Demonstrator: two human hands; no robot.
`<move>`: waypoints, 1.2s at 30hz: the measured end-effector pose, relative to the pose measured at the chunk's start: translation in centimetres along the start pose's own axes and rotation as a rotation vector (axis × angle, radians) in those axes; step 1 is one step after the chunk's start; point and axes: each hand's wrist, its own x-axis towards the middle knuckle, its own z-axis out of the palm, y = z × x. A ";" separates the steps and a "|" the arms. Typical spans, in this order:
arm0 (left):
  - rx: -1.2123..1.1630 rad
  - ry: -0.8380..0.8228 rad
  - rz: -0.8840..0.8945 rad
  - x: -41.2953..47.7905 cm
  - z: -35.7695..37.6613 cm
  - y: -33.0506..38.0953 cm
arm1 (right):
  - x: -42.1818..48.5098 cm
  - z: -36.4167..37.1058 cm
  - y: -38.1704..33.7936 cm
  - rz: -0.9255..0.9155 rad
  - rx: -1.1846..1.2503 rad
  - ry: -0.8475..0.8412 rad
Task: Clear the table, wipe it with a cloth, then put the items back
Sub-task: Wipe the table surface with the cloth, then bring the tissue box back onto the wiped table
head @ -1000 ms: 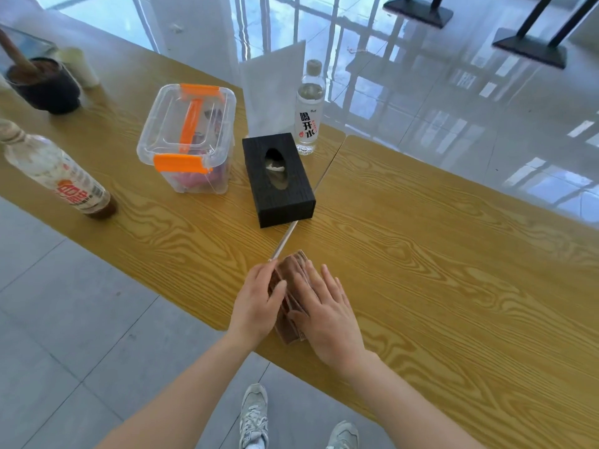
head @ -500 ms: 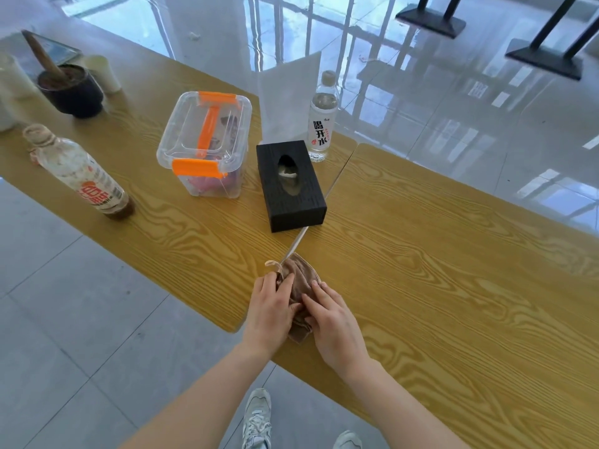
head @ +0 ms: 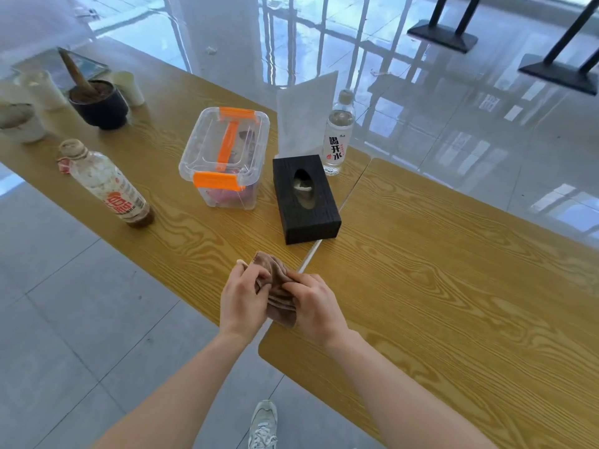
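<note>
A brown cloth is bunched up at the near edge of the wooden table, over the seam between its two tops. My left hand grips the cloth's left side with curled fingers. My right hand grips its right side. Behind them stand a black tissue box, a clear plastic box with orange clips, a water bottle and a white upright card.
A bottle with brown dregs stands near the left front edge. A dark pot with a stick and pale cups sit at the far left. Black table stands rest on the glossy floor beyond.
My hands went from lying flat on the folded cloth to gathering it into a bunch and gripping it. The view shifted, showing more of the table's left end.
</note>
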 end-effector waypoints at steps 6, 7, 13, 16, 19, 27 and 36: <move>-0.003 0.037 -0.053 2.2 -1.9 -2.3 | 3.5 1.0 -1.7 -0.059 -0.028 -0.028; 0.001 0.040 -0.055 2.6 -2.0 -2.7 | 4.1 1.2 -1.8 -0.068 -0.039 -0.025; 0.101 0.022 -0.035 4.3 -2.2 -4.9 | 6.0 2.5 -2.1 -0.050 -0.064 -0.050; 0.267 0.007 -0.053 4.2 -2.2 -6.2 | 6.0 3.1 -1.7 -0.014 -0.108 -0.064; 0.409 -0.079 0.102 3.9 -1.9 -7.2 | 5.8 3.4 -1.6 0.000 -0.143 -0.105; 0.473 -0.313 0.158 4.2 -1.8 -7.3 | 6.1 2.1 -2.3 0.108 -0.109 -0.170; 0.418 -0.280 0.174 6.6 -3.9 -3.2 | 6.4 -2.5 -2.8 0.208 -0.053 -0.031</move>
